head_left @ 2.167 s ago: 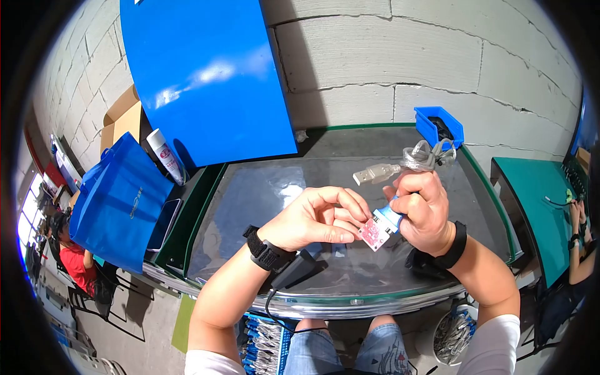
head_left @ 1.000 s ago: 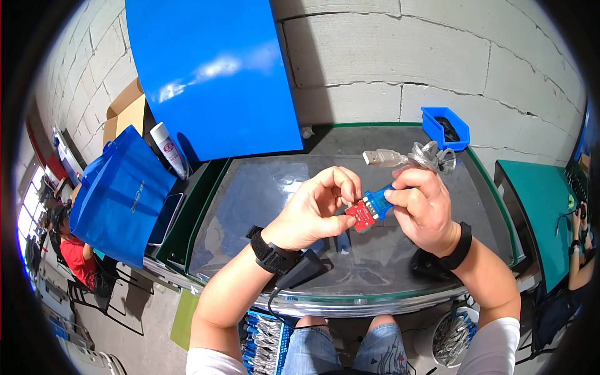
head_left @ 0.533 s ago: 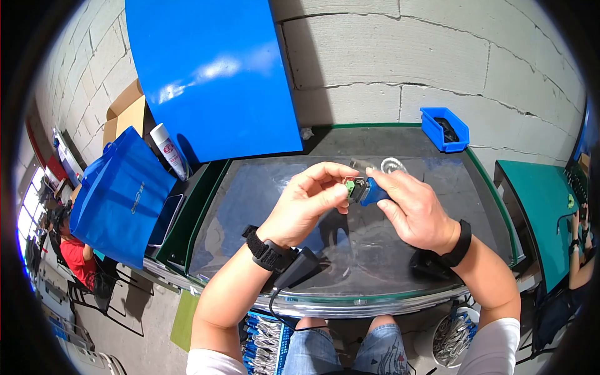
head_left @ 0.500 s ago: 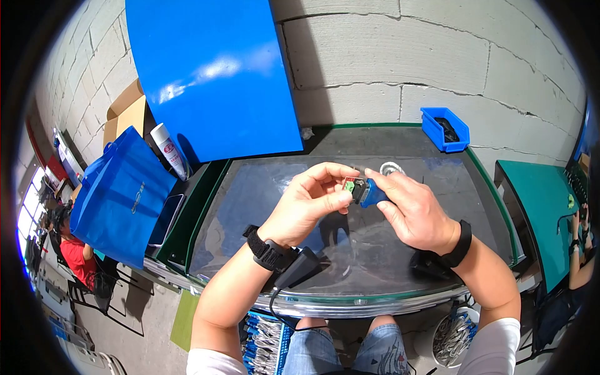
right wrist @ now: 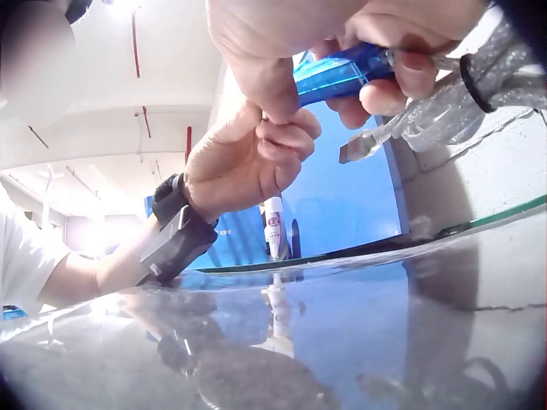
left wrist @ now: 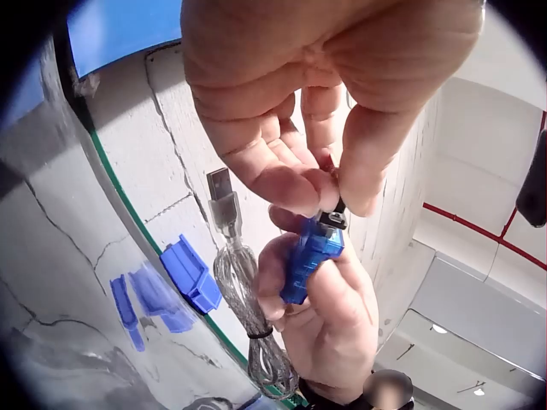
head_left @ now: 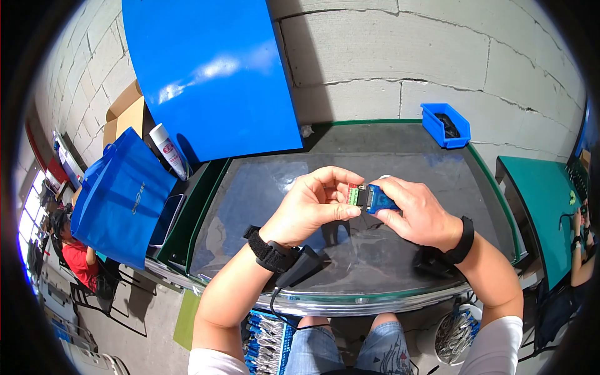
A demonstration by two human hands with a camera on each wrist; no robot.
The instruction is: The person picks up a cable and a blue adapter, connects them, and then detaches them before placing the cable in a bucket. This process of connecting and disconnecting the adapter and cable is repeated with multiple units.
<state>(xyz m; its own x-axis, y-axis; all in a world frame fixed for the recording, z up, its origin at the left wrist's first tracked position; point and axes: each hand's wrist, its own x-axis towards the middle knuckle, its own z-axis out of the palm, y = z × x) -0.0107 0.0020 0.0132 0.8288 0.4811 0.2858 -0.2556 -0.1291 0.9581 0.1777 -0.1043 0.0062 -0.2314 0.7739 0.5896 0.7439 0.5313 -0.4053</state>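
Note:
My left hand (head_left: 310, 205) pinches a small red board with a green terminal block (head_left: 354, 195) between thumb and fingers. The right hand (head_left: 420, 209) grips a blue translucent connector (head_left: 382, 200), whose metal end meets the black part of the board above the table. In the left wrist view the blue connector (left wrist: 310, 260) points up toward the left fingers, and a coiled grey cable (left wrist: 248, 299) with a USB plug (left wrist: 222, 192) hangs beside it. The right wrist view shows the blue connector (right wrist: 342, 75) under the right fingers, with the coiled cable (right wrist: 457, 102) behind it.
On the table (head_left: 281, 275) lies a dark device with a cord (head_left: 300, 267). A blue bin (head_left: 445, 126) stands at the back right; a spray can (head_left: 169, 152) and a blue bag (head_left: 125, 200) are at left. Below are a blue basket (head_left: 267, 340) and a white bucket (head_left: 428, 344), both holding cables.
The board has turned from its red face to show the green terminal block. The right hand has rotated over the blue connector, and the cable has dropped mostly behind that hand.

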